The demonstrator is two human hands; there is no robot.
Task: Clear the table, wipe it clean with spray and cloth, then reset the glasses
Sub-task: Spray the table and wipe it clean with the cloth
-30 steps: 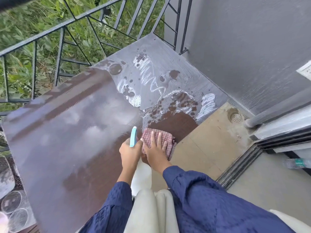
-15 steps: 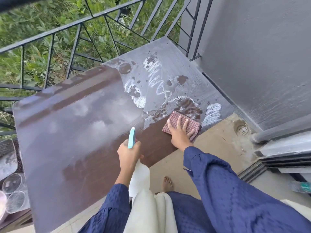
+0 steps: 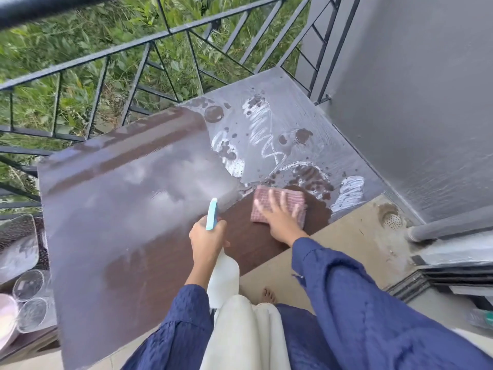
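Observation:
The dark brown table [image 3: 128,209] fills the middle of the view, with white foam streaks and wet drops [image 3: 266,140] on its far right part. My right hand [image 3: 280,217] presses flat on a folded pink checked cloth [image 3: 290,202] near the table's right front edge, blurred by motion. My left hand [image 3: 206,241] grips a white spray bottle [image 3: 222,279] by its neck, its light blue nozzle [image 3: 212,213] sticking up over the table's near edge. Two clear glasses [image 3: 29,297] stand at the lower left, off the table.
A black metal railing [image 3: 149,62] runs behind the table with greenery beyond. A grey wall [image 3: 413,102] stands close on the right, with a floor drain [image 3: 392,220] and a grey pipe [image 3: 448,225] below it. A pale plate [image 3: 6,324] and a tray [image 3: 18,247] lie beside the glasses.
My right hand slid the cloth from beside the bottle out to the right front corner, then slightly back left across the wet patch. The left hand with the bottle stayed put.

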